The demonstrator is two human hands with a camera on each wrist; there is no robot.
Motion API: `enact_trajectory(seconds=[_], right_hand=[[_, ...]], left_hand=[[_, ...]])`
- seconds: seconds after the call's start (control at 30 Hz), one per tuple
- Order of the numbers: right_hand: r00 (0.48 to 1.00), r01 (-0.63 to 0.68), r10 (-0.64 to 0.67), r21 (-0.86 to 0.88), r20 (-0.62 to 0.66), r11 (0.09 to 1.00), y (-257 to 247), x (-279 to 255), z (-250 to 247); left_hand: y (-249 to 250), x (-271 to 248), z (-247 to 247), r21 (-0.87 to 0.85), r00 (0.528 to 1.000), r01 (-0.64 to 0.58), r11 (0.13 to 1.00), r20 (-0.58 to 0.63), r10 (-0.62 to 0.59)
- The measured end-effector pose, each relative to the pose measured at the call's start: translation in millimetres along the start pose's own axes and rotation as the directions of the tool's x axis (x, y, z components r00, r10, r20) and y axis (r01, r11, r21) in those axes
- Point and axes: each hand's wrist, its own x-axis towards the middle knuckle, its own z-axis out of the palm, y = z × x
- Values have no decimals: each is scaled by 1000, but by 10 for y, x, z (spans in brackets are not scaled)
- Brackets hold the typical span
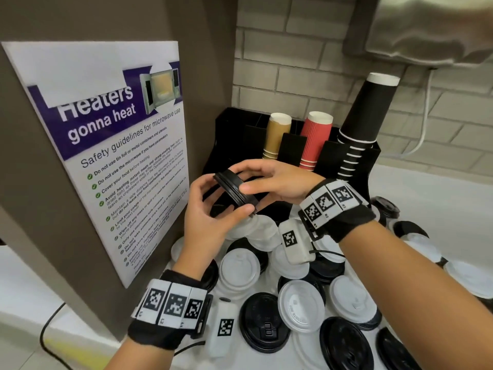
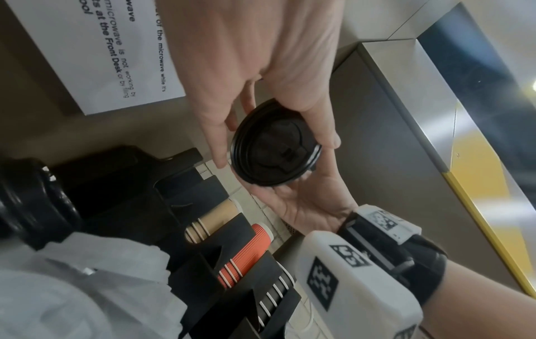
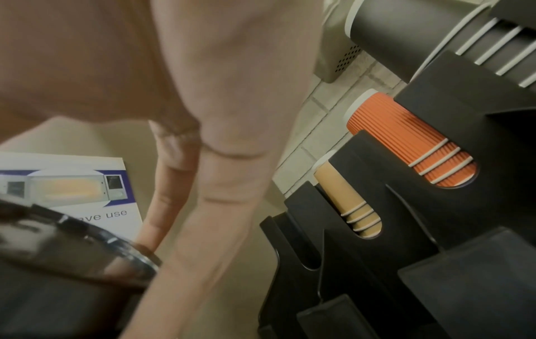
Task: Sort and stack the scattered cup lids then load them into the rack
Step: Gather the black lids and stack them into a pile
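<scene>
Black lids [image 1: 236, 188], seemingly a short stack, sit tilted between both hands. Left hand [image 1: 210, 222] and right hand [image 1: 277, 182] pinch its rim above the rack [image 1: 290, 148].

Two hands are in view, the left hand [image 1: 210, 222] and the right hand [image 1: 272, 180], and between them sits one small stack of black lids [image 1: 236, 189]; how many lids it holds cannot be told.

Behind that stack stands one black rack [image 1: 234, 124]. It carries three stacks of cups: one tan stack [image 1: 276, 134], one red stack [image 1: 314, 137] and one black stack [image 1: 360, 121].

On the desk [image 1: 426, 188] in front of the rack lie loose lids in two colours, roughly ten white lids [image 1: 300, 303] and roughly ten black lids [image 1: 264, 325]; they overlap, so an exact count cannot be made.

One poster [image 1: 106, 145] hangs left of the rack.
</scene>
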Motion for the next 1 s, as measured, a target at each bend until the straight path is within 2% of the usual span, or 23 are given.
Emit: enact_trajectory(seconds=[0.17, 0.27, 0.37, 0.47, 0.57, 0.77, 0.9, 1.0], right_hand=[[1000, 25, -25, -16, -11, 1000, 42, 4, 18], [997, 51, -50, 7, -60, 999, 68, 36, 22], [991, 61, -64, -23, -116, 998, 85, 76, 10], [986, 59, -66, -52, -150, 997, 105, 91, -6], [983, 70, -82, -77, -167, 995, 139, 95, -18], [971, 113, -133, -110, -196, 987, 194, 50, -41], [965, 166, -219, -306, -147, 937, 181, 57, -22], [969, 165, -219, -369, -111, 915, 172, 89, 0]], left_hand=[[-11, 11, -39, -6, 999, 22, 1000, -43, -23], [-47, -28, -14, -101, 994, 73, 992, -68, -80], [-24, -16, 7, -41, 998, 63, 997, 4, -63], [12, 33, 28, -10, 994, 95, 995, 60, -94], [35, 35, 74, -80, 985, 163, 983, 62, -158], [88, 66, 54, -287, 947, 299, 910, -27, -320], [114, 70, 99, -226, 935, 341, 912, -19, -354], [130, 62, 140, -272, 918, 376, 886, -23, -396]])
